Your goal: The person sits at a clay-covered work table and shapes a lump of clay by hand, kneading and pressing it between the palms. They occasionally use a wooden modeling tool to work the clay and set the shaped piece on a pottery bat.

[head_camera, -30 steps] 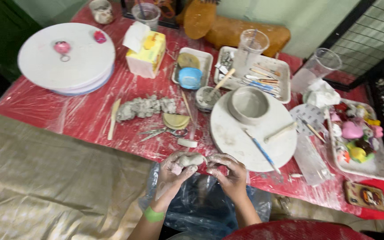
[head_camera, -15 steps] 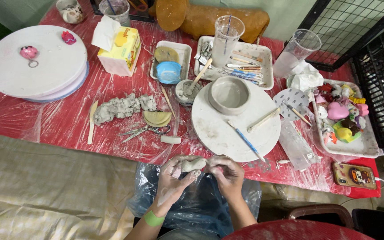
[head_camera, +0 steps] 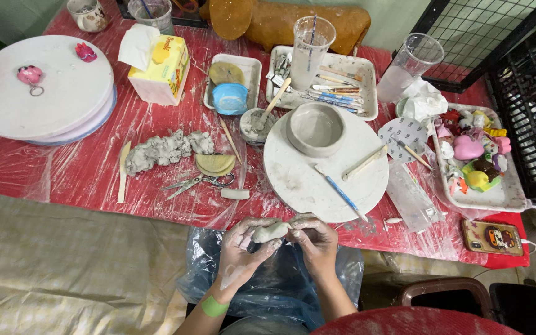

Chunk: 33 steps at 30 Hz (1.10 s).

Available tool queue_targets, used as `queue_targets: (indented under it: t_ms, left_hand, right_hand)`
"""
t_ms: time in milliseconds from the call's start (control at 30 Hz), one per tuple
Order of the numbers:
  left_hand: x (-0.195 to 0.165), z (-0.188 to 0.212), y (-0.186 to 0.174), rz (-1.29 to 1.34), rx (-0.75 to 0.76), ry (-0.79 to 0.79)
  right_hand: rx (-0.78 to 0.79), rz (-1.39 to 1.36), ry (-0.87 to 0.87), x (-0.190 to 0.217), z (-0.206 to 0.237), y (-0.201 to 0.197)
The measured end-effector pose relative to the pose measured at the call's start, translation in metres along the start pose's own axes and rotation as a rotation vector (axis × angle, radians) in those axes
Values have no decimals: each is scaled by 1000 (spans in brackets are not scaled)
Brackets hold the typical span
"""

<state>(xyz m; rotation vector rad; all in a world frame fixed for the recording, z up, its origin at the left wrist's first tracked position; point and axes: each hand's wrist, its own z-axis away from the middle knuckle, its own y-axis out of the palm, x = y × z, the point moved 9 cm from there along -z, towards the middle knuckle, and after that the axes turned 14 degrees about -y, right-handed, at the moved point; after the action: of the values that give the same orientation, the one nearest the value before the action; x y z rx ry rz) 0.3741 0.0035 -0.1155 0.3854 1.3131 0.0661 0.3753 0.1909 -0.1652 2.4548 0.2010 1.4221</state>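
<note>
Nearest the camera, a small grey lump of wet clay [head_camera: 270, 232] is sitting between the two hands, just in front of the table's near edge and above a crumpled blue plastic bag [head_camera: 280, 285]. The clay-smeared left hand [head_camera: 241, 251] is cupping the lump from below and from the left, fingers curled up around it, while the right hand [head_camera: 315, 239] is closing on its right end, fingertips pinching the clay — both hands are gripping the same piece, touching each other across it. A green band [head_camera: 213, 306] is circling the left wrist. Just beyond the hands, the red plastic-covered table [head_camera: 63, 177] is bearing a round white work board [head_camera: 305, 180] with a blue-handled brush [head_camera: 341, 193] and a pale wooden stick [head_camera: 365, 163] lying on it, and a grey unfired clay bowl [head_camera: 316, 128] standing at its far side. To the left of the board, metal scissors [head_camera: 196, 182] are lying near a ragged heap of grey clay [head_camera: 162, 149]. Farther back, a white tray of modelling tools [head_camera: 342, 87] and a tall clear plastic cup [head_camera: 311, 43] are standing — the cup set at the tray's left side.
</note>
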Motion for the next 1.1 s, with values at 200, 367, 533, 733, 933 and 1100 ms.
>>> queue_targets:
  t_ms: [200,367,533,733,933,1100]
  left_hand:
    - [1,1,-2,4,-6,-19]
    - [3,-1,0,-15,8,14]
    - [8,-2,5,32,45,27]
    - [17,-4,-2,71,1,-45]
    - [21,-5,-2,88,7,-62]
    - [17,-7,4,153,96,-43]
  right_hand:
    - [-64,-94,46,2,8,9]
    - [-50,93,-46,17,-1,10]
    - [-12,398,-223,40,-8,13]
    - [-23,316,-167,40,-3,17]
    - [-40,246,-73,34,-7,15]
    - [27,301,-120,38,-9,16]
